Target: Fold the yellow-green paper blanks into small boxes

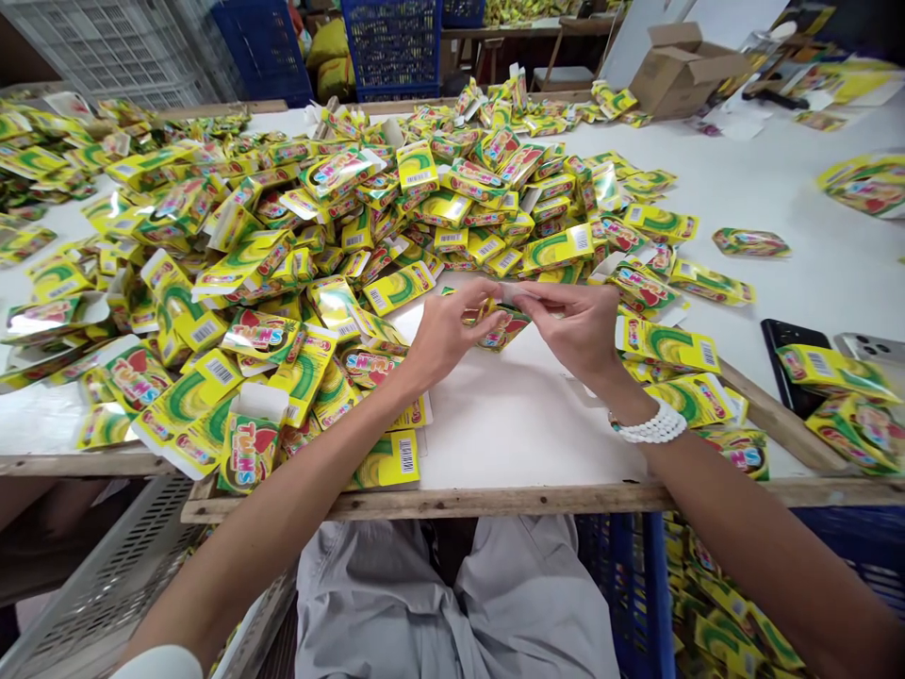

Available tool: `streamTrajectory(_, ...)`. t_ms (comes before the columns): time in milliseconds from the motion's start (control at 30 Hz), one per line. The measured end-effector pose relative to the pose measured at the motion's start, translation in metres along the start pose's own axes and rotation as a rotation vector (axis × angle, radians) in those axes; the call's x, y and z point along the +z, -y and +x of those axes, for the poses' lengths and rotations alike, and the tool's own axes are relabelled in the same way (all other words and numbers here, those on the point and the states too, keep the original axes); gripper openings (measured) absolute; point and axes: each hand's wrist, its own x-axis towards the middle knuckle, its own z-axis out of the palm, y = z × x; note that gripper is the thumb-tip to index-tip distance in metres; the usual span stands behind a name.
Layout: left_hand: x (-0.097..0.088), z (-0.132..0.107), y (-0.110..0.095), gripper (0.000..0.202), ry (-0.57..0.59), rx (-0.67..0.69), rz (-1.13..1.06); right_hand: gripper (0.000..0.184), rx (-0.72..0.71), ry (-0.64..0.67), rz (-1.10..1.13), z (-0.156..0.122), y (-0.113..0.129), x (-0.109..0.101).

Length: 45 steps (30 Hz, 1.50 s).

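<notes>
- While the right hand (581,325) pinches a pale piece (516,293), the left hand (445,335) curls its fingers around a box (510,327) between them; that box looks unfinished.
- Beyond the fingers, heaped boxes (357,231) on the tabletop (495,424) include many open-flapped ones, seemingly undone.

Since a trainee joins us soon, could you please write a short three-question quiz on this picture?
1. What brown thing with open flaps stands toward the far side of the white table?
2. True or false: the left hand and the right hand are at opposite ends of the table.
3. Which wrist wears the white bead bracelet? A, left; B, right; C, both.

Key:
1. A cardboard box.
2. False; their fingers come together at a small carton.
3. B.
</notes>
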Motion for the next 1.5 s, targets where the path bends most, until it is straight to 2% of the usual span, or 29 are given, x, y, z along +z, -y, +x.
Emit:
streamTrajectory(300,-0.003,0.003,0.003,0.020,0.011,-0.018,-0.003,0.011,0.109,0.121,0.125,0.003,0.012,-0.006)
streamTrajectory(433,-0.002,0.002,-0.001,0.019,0.015,-0.011,0.004,0.005,0.177,0.060,0.213,0.004,0.012,-0.005)
streamTrajectory(533,0.001,0.001,-0.004,0.016,-0.006,-0.015,-0.014,0.011,0.189,0.029,0.212,0.003,0.011,-0.002)
streamTrajectory(767,0.008,-0.002,0.003,0.018,-0.105,-0.111,-0.252,0.012,0.169,0.026,0.143,0.001,0.016,-0.001)
streamTrajectory(867,0.007,-0.002,0.003,0.023,-0.167,-0.142,-0.358,0.011,0.166,0.013,0.129,0.002,0.015,-0.001)
streamTrajectory(967,0.003,-0.002,-0.001,0.029,-0.195,-0.163,-0.373,0.010,0.157,-0.002,0.098,0.001,0.013,-0.001)
streamTrajectory(1100,-0.001,0.001,-0.004,0.040,-0.125,-0.139,-0.304,0.010,0.138,0.039,0.093,-0.001,0.013,-0.002)
streamTrajectory(1300,-0.008,0.006,0.003,0.038,-0.069,-0.111,-0.292,0.005,0.037,0.200,0.047,0.004,0.009,-0.011)
streamTrajectory(1500,-0.021,0.011,0.006,0.043,0.018,-0.102,-0.227,0.005,-0.008,0.187,-0.009,0.004,0.005,-0.010)
